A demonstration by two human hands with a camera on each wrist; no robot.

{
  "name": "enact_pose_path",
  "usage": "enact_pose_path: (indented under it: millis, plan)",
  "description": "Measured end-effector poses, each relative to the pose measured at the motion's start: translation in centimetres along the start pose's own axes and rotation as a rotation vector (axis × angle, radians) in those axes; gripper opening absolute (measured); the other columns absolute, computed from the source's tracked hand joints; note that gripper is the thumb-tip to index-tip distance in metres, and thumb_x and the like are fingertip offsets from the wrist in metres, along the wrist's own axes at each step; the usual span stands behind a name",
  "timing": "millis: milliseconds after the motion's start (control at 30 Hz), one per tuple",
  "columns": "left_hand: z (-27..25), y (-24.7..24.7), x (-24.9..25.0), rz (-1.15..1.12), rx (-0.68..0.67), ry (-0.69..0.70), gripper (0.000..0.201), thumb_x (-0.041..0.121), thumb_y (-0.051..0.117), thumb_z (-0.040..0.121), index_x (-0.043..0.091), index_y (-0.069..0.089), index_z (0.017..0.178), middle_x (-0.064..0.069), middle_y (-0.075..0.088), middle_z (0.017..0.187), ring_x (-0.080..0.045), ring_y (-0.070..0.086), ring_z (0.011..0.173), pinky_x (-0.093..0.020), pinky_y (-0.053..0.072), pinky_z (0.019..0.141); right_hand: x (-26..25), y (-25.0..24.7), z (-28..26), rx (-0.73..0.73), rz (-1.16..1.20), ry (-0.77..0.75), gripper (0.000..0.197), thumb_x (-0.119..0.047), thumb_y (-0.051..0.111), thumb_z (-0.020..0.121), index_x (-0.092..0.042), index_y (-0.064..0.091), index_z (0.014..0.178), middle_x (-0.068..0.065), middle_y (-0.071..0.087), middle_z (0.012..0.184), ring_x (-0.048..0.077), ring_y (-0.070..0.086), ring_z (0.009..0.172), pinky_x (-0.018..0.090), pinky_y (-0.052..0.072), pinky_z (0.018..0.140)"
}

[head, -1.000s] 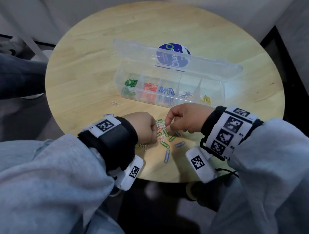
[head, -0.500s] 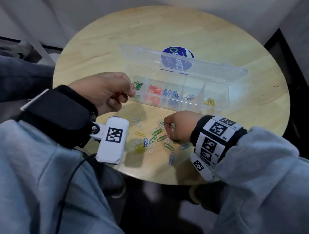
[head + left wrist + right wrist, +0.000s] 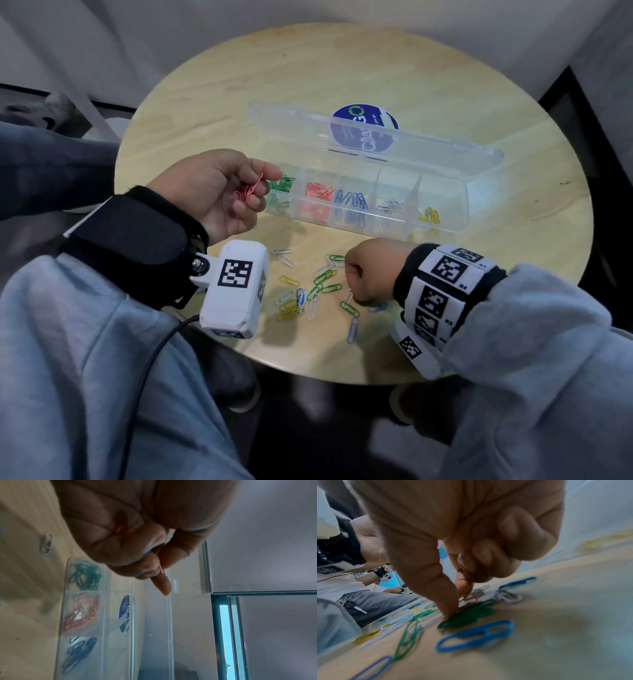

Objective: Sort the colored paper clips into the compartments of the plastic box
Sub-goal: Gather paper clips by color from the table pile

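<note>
Loose clips (image 3: pixel 318 287) lie on the table (image 3: pixel 376 61) before the box (image 3: pixel 459 205) (lid behind).

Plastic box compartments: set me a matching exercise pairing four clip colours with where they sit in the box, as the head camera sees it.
Things:
1. green clips
2. red clips
3. blue clips
4. yellow clips

Places in the plastic box:
A. middle compartment
B. far right compartment
C. far left compartment
D. second compartment from the left

Pairs: 1-C, 2-D, 3-A, 4-B
</note>
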State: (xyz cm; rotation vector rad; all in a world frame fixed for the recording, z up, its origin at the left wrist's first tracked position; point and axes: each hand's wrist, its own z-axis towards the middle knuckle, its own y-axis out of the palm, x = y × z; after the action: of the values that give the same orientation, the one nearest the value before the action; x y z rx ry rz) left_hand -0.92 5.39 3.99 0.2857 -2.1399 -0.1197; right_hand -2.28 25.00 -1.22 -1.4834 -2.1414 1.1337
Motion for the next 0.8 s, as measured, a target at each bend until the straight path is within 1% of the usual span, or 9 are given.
enact_pose_path:
  millis: [67,133,233,333,467,533,633,700,800]
  plan:
    - [0.2,0.2,-0.1,-0.011,-0.007,-0.006,0.035,0.004,0.027,0.083,0.009,0.060,0.071,0.001,0.046,0.055,-0.006,0.039,0.041,-0.010,0.028,0.032,0.3,-0.1,-0.2,-0.018,0.062,0.004,0.011,-0.007,0.056,0.071,-0.018,0.059,0.068,-0.002,0.060,0.067,0.016,0.051,0.061,0.023,0.043,0.059]
    - [0.5,0.3,-0.2,-0.028,-0.004,-0.008,0.036,0.004,0.027,0.084,0.009,0.061,0.074,0.000,0.050,0.056,-0.007,0.042,0.042,-0.011,0.032,0.034,0.6,-0.4,-0.6,-0.005,0.133,-0.023,0.013,-0.011,0.059,0.074,-0.018,0.055,0.065,-0.005,0.057,0.065,0.013,0.050,0.062,0.024,0.043,0.061]
    - [0.9,0.5,-0.3,-0.082,0.001,-0.011,0.036,0.002,0.026,0.085,0.008,0.061,0.083,-0.003,0.054,0.064,-0.009,0.052,0.048,-0.012,0.041,0.040,1.3,-1.4,-1.3,0.031,0.323,-0.063,0.016,-0.014,0.065,0.077,-0.020,0.054,0.067,-0.008,0.053,0.059,0.010,0.048,0.053,0.022,0.040,0.054]
    - [1.2,0.7,-0.3,-0.145,0.013,0.014,0.041,-0.008,0.022,0.083,0.007,0.060,0.091,-0.008,0.056,0.078,-0.013,0.060,0.064,-0.013,0.051,0.049,2.1,-2.2,-1.7,0.021,0.662,-0.091,0.022,-0.004,0.063,0.080,-0.017,0.053,0.066,-0.002,0.054,0.054,0.007,0.046,0.038,0.017,0.038,0.044]
    - [1.4,1.3,-0.4,-0.155,0.041,0.079,0.054,-0.021,0.013,0.077,0.005,0.059,0.092,-0.012,0.057,0.089,-0.016,0.067,0.071,-0.015,0.057,0.059,2.4,-3.0,-1.8,0.008,1.172,-0.120,0.025,0.009,0.047,0.087,-0.014,0.053,0.079,0.005,0.052,0.062,0.005,0.045,0.038,0.015,0.034,0.036]
    - [1.4,1.6,-0.4,-0.143,0.040,0.099,0.058,-0.024,0.011,0.075,0.005,0.058,0.093,-0.014,0.058,0.091,-0.019,0.067,0.076,-0.017,0.058,0.063,2.4,-3.6,-1.8,-0.017,1.308,-0.152,0.027,0.009,0.041,0.090,-0.012,0.058,0.086,0.004,0.049,0.060,0.004,0.046,0.039,0.013,0.035,0.037]
    - [1.5,1.8,-0.2,-0.121,0.023,0.120,0.060,-0.026,0.012,0.075,0.005,0.059,0.094,-0.014,0.060,0.092,-0.016,0.072,0.067,-0.018,0.059,0.065,2.3,-4.4,-1.7,0.034,1.485,-0.171,0.030,0.006,0.037,0.092,-0.006,0.062,0.082,0.002,0.051,0.058,0.005,0.050,0.041,0.012,0.042,0.039]
    - [1.5,1.9,0.1,-0.099,0.015,0.134,0.059,-0.027,0.013,0.076,0.005,0.059,0.096,-0.014,0.061,0.094,-0.015,0.072,0.067,-0.020,0.059,0.067,2.1,-5.0,-1.5,0.090,1.636,-0.158,0.028,0.004,0.037,0.093,-0.002,0.061,0.080,0.003,0.055,0.055,0.007,0.055,0.041,0.013,0.047,0.041]
    - [1.7,2.0,0.8,-0.059,0.017,0.153,0.055,-0.026,0.017,0.080,0.005,0.058,0.097,-0.016,0.062,0.096,-0.019,0.071,0.077,-0.022,0.060,0.070,1.7,-5.8,-1.1,0.160,1.851,-0.152,0.021,0.001,0.041,0.093,0.004,0.059,0.082,0.011,0.055,0.070,0.013,0.059,0.053,0.018,0.057,0.052]
